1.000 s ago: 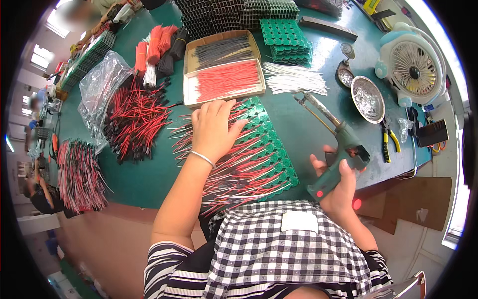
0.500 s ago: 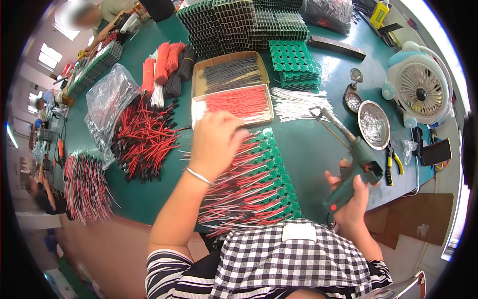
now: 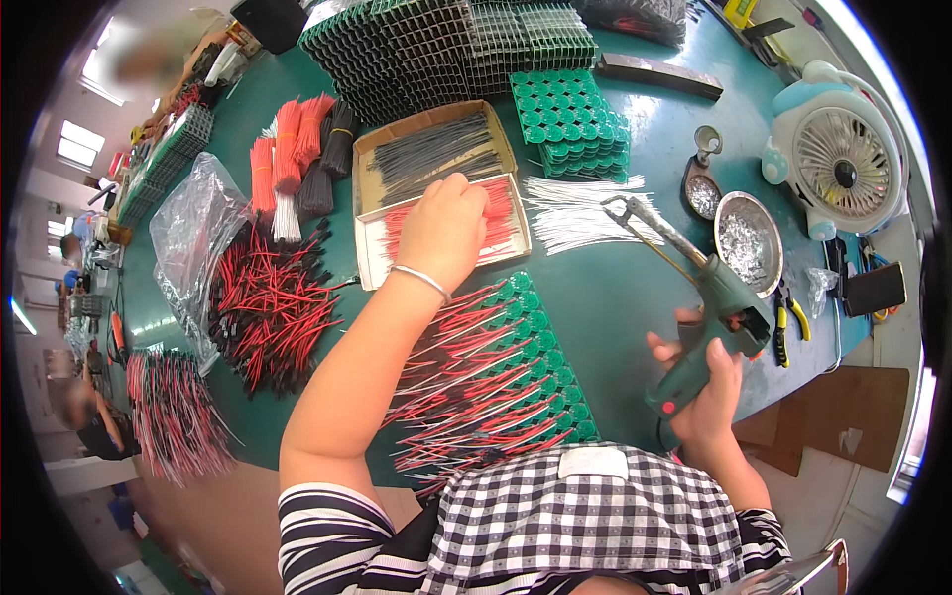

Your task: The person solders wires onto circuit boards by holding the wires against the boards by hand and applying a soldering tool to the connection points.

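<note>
My left hand (image 3: 446,230) is over the red wires (image 3: 501,210) in a shallow white box (image 3: 370,260), its fingers bent and drawn together; whatever they pinch is hidden beneath them. In my right hand (image 3: 712,399) is a green soldering gun (image 3: 730,296), its metal tip pointing up and left above the table. Between my arms lies a panel of round green circuit boards (image 3: 540,347), with rows of red, white and black wires (image 3: 466,372) trailing left from it. Loose white wires (image 3: 580,218) lie right of the box.
Behind the white box sits a cardboard tray (image 3: 362,164) of black wires, backed by stacked grids (image 3: 397,55) and green board panels (image 3: 565,104). A metal bowl (image 3: 722,248), pliers (image 3: 781,337) and a fan (image 3: 843,164) stand right. Red-black leads (image 3: 273,317) pile up left.
My left hand has moved forward from the box's near edge to over the red wires. The soldering gun stays in my right hand, almost unmoved. The view has shifted slightly.
</note>
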Demonstrator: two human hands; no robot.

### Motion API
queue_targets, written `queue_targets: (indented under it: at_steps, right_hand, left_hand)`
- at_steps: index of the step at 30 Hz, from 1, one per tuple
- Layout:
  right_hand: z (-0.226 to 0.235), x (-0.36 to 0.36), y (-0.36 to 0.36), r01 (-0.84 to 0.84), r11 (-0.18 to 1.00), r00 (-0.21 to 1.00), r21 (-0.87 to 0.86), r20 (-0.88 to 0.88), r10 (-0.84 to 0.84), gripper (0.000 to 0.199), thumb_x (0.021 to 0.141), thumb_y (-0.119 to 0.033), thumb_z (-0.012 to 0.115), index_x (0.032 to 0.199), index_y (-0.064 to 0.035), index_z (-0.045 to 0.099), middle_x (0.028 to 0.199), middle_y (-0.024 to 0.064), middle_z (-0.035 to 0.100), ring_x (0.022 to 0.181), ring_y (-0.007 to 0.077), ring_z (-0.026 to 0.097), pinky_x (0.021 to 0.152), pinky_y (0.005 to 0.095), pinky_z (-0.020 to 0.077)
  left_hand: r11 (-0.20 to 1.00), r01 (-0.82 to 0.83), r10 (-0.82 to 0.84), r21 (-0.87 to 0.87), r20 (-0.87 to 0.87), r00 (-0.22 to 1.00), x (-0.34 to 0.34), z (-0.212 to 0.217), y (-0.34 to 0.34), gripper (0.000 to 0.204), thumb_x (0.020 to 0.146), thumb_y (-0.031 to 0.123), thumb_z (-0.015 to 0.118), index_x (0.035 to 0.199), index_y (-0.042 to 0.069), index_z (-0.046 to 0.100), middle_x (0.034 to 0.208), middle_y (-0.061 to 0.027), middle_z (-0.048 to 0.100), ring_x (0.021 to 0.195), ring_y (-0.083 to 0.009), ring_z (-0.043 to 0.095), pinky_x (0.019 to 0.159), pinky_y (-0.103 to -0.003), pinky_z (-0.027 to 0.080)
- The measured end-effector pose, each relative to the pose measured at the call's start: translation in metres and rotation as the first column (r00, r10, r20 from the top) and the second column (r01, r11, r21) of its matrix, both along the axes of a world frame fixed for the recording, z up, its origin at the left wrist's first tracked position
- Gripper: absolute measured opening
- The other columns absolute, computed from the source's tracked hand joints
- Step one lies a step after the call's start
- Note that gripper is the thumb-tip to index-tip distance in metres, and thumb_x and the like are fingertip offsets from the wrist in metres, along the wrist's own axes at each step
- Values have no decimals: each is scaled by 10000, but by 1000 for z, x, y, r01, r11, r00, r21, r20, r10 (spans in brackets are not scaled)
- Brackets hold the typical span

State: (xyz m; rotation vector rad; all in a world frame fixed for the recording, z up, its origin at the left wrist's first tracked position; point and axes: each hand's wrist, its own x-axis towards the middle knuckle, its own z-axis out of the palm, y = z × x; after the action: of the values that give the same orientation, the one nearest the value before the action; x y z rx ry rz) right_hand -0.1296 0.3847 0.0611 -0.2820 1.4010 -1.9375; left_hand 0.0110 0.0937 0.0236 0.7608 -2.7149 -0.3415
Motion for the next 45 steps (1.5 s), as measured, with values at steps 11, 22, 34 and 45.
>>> queue_targets:
  at_steps: [11, 22, 34, 45]
  right_hand:
    - [0, 2, 0, -26, 999, 999, -33, 28, 27, 454, 920, -243, 541, 1259, 36, 427, 1195, 191, 557, 831, 268, 657, 919, 525, 492]
    - [0, 2, 8, -11, 1000, 999, -10, 45, 12, 457, 921, -240, 534, 1277, 23, 419, 1193, 189, 550, 823, 257, 650, 914, 519, 495]
    - [14, -23, 13, 164, 978, 985, -130, -37, -170, 485, 913, -221, 536, 1305, 28, 396, 1177, 210, 560, 781, 250, 663, 892, 508, 517]
    - [13, 7, -52, -285, 935, 822, 212, -447, 352, 468, 839, -102, 613, 1265, 19, 463, 1153, 174, 612, 957, 276, 663, 823, 381, 517]
  left_hand:
    - [997, 21, -26, -69, -85, 996, 6, 4, -5, 100, 738, 123, 720, 838, 123, 717, 814, -54, 626, 848, -286, 574, 765, -399, 465]
    - [983, 42, -47, -180, -25, 999, 2, 20, -3, 113, 794, 164, 624, 825, 167, 732, 761, -43, 669, 803, -241, 597, 786, -410, 399]
    - [687, 672, -376, -276, 656, 654, -46, 66, 88, 124, 717, 168, 624, 626, 102, 679, 671, -9, 625, 804, -169, 584, 768, -347, 388]
    - [248, -44, -429, 968, 150, 891, -2, 85, 107, 144, 852, 113, 665, 907, -18, 692, 831, -70, 705, 777, -122, 654, 728, -282, 524]
